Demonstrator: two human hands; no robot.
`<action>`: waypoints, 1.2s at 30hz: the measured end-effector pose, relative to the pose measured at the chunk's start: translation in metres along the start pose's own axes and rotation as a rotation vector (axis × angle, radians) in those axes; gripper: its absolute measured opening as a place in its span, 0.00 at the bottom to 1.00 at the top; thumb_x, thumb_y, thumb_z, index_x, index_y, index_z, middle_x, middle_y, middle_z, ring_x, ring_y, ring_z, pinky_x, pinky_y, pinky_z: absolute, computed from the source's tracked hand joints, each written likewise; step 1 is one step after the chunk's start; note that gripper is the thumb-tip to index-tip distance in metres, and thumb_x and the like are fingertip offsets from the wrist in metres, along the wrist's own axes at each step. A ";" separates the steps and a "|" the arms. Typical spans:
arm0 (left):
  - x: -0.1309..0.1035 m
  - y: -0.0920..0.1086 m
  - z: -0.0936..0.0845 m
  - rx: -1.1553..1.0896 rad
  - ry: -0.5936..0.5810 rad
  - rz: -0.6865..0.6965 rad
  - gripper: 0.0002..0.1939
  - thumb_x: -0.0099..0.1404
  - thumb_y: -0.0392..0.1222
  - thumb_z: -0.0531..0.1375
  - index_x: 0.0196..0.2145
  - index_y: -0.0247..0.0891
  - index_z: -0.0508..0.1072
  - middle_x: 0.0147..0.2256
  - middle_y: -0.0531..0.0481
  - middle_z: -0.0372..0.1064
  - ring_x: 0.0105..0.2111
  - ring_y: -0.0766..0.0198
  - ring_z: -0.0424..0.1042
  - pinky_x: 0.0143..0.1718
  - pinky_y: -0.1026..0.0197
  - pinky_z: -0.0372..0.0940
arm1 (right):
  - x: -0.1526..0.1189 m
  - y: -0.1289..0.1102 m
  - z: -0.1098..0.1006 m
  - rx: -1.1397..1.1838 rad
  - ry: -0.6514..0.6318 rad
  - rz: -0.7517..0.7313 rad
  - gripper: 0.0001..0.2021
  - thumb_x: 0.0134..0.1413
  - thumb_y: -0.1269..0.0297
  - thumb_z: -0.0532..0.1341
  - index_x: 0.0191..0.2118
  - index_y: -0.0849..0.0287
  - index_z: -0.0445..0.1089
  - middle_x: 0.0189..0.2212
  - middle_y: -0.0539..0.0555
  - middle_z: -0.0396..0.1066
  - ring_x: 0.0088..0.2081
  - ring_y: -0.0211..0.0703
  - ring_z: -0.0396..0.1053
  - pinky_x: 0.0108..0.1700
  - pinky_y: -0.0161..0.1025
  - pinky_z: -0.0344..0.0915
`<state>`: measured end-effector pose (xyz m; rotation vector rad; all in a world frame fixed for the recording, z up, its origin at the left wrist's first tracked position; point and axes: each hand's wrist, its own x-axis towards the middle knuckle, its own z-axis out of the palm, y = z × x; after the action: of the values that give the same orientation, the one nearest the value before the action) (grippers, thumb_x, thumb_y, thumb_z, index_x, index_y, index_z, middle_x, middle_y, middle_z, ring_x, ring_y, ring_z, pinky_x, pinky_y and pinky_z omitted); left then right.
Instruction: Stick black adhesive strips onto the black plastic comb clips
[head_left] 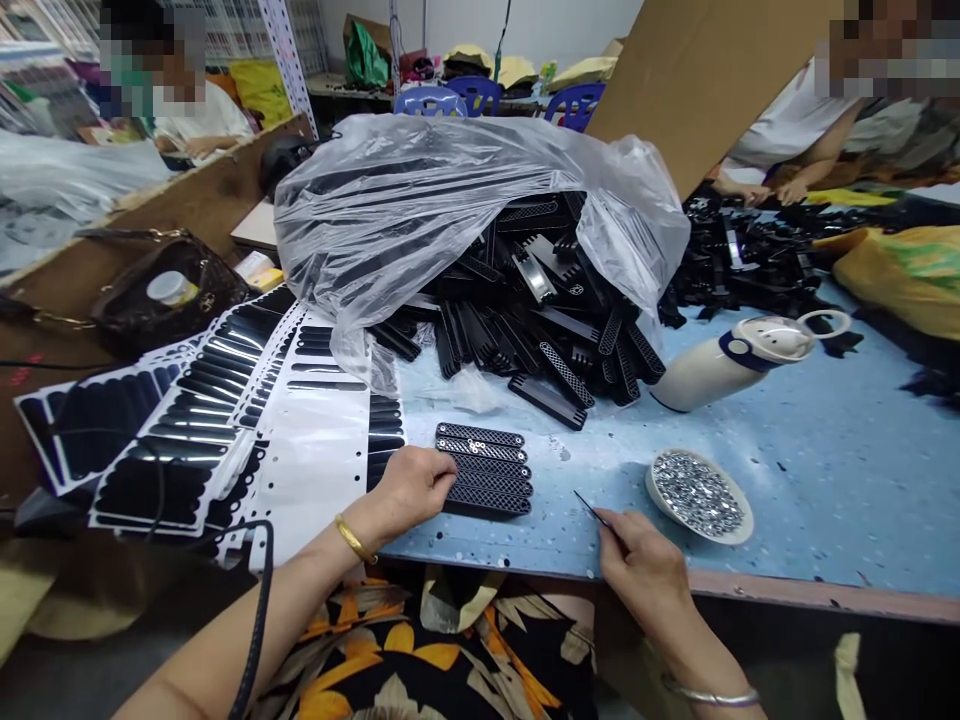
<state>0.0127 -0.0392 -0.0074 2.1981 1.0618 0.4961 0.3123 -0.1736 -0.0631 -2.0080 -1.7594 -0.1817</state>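
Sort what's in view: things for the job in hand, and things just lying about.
Likely for the job:
lined-up black strips
thin pointed tool
bowl of silver bits
heaped black parts

Likely just lying about:
bottle
handbag
blue chairs

The left hand (414, 487), fingertips pinched together, reaches inward from a bangled wrist (356, 535); the right hand (643, 562), thumb and fingers drawn into a pinch, angles up and inward, its wrist (694, 650) bent slightly; both forearms come in from the lower corners.
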 end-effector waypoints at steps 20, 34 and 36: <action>0.011 0.046 0.038 0.433 0.134 0.488 0.12 0.68 0.33 0.52 0.28 0.36 0.70 0.20 0.51 0.66 0.21 0.63 0.66 0.22 0.62 0.59 | 0.038 -0.060 -0.029 0.522 -0.064 -0.084 0.09 0.58 0.70 0.56 0.31 0.58 0.73 0.23 0.51 0.71 0.25 0.38 0.70 0.26 0.34 0.66; 0.011 0.043 0.040 0.444 0.069 0.456 0.12 0.67 0.33 0.52 0.26 0.37 0.69 0.20 0.52 0.64 0.21 0.62 0.66 0.23 0.60 0.58 | 0.043 -0.069 -0.017 0.558 -0.117 -0.118 0.10 0.57 0.73 0.55 0.31 0.58 0.72 0.23 0.51 0.70 0.25 0.38 0.69 0.28 0.34 0.66; 0.011 0.042 0.040 0.441 0.064 0.447 0.12 0.67 0.33 0.52 0.26 0.37 0.69 0.21 0.52 0.65 0.21 0.62 0.66 0.23 0.61 0.58 | 0.043 -0.069 -0.016 0.581 -0.126 -0.084 0.09 0.57 0.72 0.55 0.30 0.58 0.72 0.22 0.50 0.69 0.24 0.37 0.69 0.27 0.33 0.66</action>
<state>0.0661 -0.0654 -0.0071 2.8517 0.7565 0.5672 0.2563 -0.1366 -0.0149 -1.5500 -1.7169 0.3966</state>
